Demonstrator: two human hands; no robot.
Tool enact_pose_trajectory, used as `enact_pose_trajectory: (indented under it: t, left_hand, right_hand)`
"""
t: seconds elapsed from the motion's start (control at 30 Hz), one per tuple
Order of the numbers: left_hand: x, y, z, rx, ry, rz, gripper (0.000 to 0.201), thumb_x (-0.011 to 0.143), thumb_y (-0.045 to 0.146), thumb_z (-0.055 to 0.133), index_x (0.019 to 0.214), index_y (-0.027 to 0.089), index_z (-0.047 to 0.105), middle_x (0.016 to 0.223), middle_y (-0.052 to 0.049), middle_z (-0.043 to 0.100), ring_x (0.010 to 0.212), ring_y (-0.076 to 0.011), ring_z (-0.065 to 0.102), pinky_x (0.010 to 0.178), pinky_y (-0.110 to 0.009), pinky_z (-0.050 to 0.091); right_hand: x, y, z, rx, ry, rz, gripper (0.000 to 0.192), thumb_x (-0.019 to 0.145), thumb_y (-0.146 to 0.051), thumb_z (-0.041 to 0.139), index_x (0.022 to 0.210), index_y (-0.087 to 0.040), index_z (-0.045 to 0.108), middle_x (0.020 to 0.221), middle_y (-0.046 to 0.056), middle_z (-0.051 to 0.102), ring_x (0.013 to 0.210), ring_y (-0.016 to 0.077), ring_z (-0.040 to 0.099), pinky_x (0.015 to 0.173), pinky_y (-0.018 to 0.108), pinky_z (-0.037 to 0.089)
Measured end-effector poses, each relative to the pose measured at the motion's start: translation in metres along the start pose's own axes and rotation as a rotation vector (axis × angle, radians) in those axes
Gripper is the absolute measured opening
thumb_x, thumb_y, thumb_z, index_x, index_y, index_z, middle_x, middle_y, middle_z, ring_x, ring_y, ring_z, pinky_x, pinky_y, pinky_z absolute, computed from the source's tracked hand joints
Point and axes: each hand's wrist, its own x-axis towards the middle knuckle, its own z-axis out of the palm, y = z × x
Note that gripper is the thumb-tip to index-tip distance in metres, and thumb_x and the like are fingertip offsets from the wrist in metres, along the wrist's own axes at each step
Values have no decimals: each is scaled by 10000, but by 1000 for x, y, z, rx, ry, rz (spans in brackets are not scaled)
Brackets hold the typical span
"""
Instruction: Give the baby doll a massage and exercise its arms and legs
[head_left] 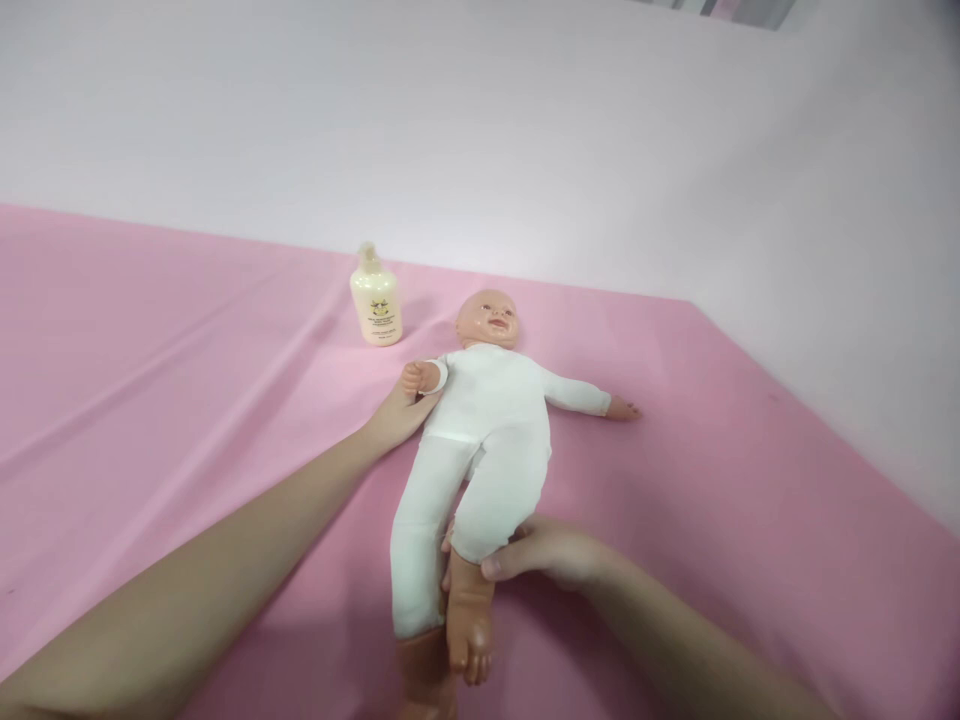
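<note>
A baby doll (495, 400) in a white long-sleeved suit lies face up on a pink cloth (225, 330), its head away from me. My left hand (397, 415) is closed at the doll's side, by its bent arm on the left of the view; the doll's small hand overlaps mine and most of my fingers are hidden. Lower down, my right hand (555, 550) is wrapped round one of the doll's legs near the trouser cuff, thumb on top and fingertips partly showing between the legs. The bare feet point toward me.
A cream pump bottle (379, 305) with a small picture and dark print stands upright on the cloth, left of the doll's head. Beyond the cloth's far edge lies a white surface (480, 130). The cloth has creases on the left.
</note>
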Motion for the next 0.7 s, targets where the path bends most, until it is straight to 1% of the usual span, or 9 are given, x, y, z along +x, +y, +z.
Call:
enact_pose_trajectory:
  t: [0.13, 0.27, 0.37, 0.5, 0.7]
  left_hand:
    - [0, 0, 0, -3, 3, -13, 513, 890, 450, 445, 1296, 137, 458, 1330, -128, 534, 1242, -265, 487, 1076, -416, 361]
    - [0, 0, 0, -4, -4, 1, 505, 894, 452, 439, 1291, 141, 461, 1328, -125, 536, 1238, -259, 489, 1077, -411, 361]
    - [0, 0, 0, 11, 7, -7, 502, 890, 459, 445, 1271, 134, 477, 1311, -130, 548, 1233, -264, 493, 1076, -416, 361]
    - [0, 0, 1, 14, 4, -5, 503, 888, 457, 447, 1270, 131, 481, 1313, -126, 548, 1234, -265, 492, 1074, -412, 363]
    - [1, -2, 1, 30, 10, -16, 501, 887, 460, 447, 1265, 134, 485, 1306, -122, 555, 1231, -263, 495, 1068, -408, 369]
  right_hand:
    - [0, 1, -1, 3, -2, 10, 471, 705, -311, 735, 1124, -115, 640, 1061, 116, 667, 1029, 240, 612, 993, 420, 404]
    - [-1, 1, -1, -28, 35, 12, 467, 707, -297, 738, 1127, -117, 640, 1118, 124, 649, 1045, 235, 605, 1009, 425, 391]
    - [-1, 1, -1, -13, 14, 5, 458, 710, -300, 735, 1117, -113, 642, 1089, 121, 660, 1067, 239, 594, 1008, 421, 393]
    - [0, 3, -2, 7, -17, -1, 435, 726, -304, 721, 1109, -113, 643, 1069, 115, 665, 1026, 227, 609, 996, 421, 406]
    - [0, 3, -2, -11, 20, 6, 468, 713, -302, 740, 1130, -118, 633, 1105, 116, 654, 1049, 235, 600, 1005, 421, 391]
